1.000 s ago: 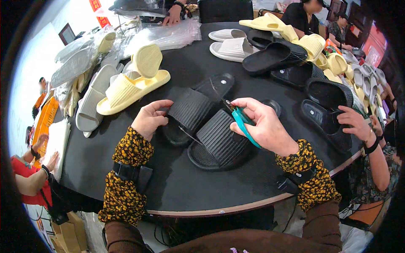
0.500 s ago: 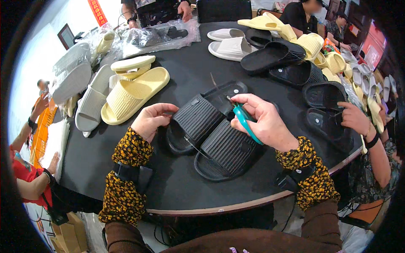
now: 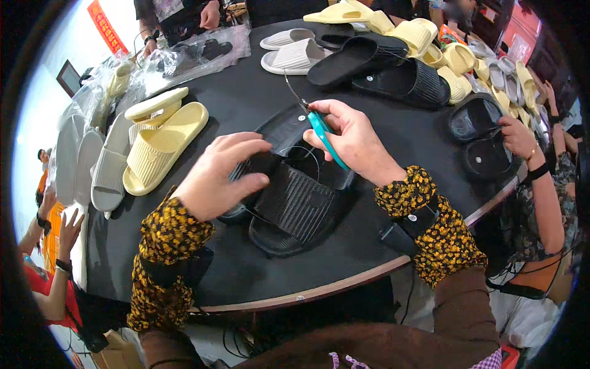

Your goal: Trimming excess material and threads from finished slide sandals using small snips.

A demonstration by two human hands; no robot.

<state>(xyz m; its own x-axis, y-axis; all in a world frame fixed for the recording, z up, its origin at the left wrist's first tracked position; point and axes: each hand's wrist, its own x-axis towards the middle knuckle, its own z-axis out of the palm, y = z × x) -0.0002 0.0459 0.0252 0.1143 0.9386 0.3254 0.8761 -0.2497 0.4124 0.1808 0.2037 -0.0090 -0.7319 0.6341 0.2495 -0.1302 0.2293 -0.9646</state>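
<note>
Gripping the teal-handled cutters [image 3: 322, 136], your right hand [image 3: 355, 136] was closed around the handles, their tip pointing away from you at the near end of a thin strand [image 3: 293, 90]; whether the blades met on it could not be told. Your left hand [image 3: 222, 169] was open over the left part of the pair — fingers and thumb apart, nothing visibly held — and any contact with the strap beneath was hidden. The ribbed black slippers [image 3: 297, 203] lay side by side on the tabletop [image 3: 233, 270], below and between your hands, with a thin loop [image 3: 318, 165] arching over them. Good handling, as far as one could judge, meant keeping the tip clear of straps and insoles, so that nothing got nicked. A steadying palm would have stopped the pair sliding — and taking up slack before any squeeze seemed wise, with your left fingers kept well away from the blades.
</note>
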